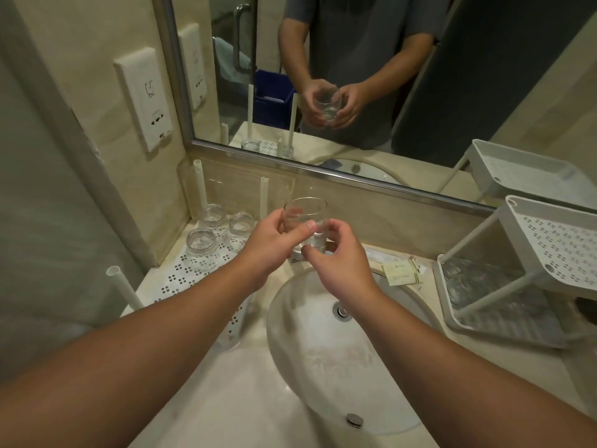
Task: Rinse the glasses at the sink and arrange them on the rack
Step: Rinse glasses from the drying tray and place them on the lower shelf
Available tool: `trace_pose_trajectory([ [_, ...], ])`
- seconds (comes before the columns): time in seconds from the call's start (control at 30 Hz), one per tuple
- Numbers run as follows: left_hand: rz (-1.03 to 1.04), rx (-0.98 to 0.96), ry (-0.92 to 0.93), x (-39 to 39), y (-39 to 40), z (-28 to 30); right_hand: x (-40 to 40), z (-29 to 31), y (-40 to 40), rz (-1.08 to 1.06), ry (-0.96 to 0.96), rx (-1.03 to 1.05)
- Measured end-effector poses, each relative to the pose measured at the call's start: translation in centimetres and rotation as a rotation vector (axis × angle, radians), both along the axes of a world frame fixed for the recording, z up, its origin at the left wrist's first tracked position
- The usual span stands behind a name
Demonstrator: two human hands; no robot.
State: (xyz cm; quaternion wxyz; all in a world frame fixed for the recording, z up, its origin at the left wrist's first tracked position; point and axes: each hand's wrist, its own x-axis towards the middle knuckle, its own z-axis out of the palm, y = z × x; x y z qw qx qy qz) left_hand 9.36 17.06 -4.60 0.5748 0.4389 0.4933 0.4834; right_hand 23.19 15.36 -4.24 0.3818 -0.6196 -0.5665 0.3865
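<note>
Head view: my left hand [273,242] and right hand [336,253] both grip upright glass [305,221] above sink [290,318]. Keep fingers curled firm; wet glass likely slippery.

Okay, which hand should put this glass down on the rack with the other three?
Left, probably. The left hand already grips the glass and is nearer the left rack, where three glasses stand upside down. The right hand would have to cross over.
</note>
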Motion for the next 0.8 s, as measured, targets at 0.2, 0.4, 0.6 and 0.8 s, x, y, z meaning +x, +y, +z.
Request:
trace_pose_trajectory([
  [0.2, -0.101, 0.024, 0.058, 0.5, 0.5, -0.3, 0.6, -0.5, -0.1, -0.024, 0.07, -0.017],
  [0.4, -0.172, 0.04, 0.13, 1.1, 1.1, -1.2, 1.4, -1.1, -0.1, -0.046, 0.091, -0.058],
  [0.6, -0.244, 0.11, 0.279, 2.3, 1.3, -1.5, 2.9, -2.0, -0.3, -0.054, 0.089, -0.071],
  [0.8, -0.3, 0.168, 0.375, 4.5, 1.0, -1.5, 5.5, -2.5, -0.9, -0.073, 0.081, -0.068],
])
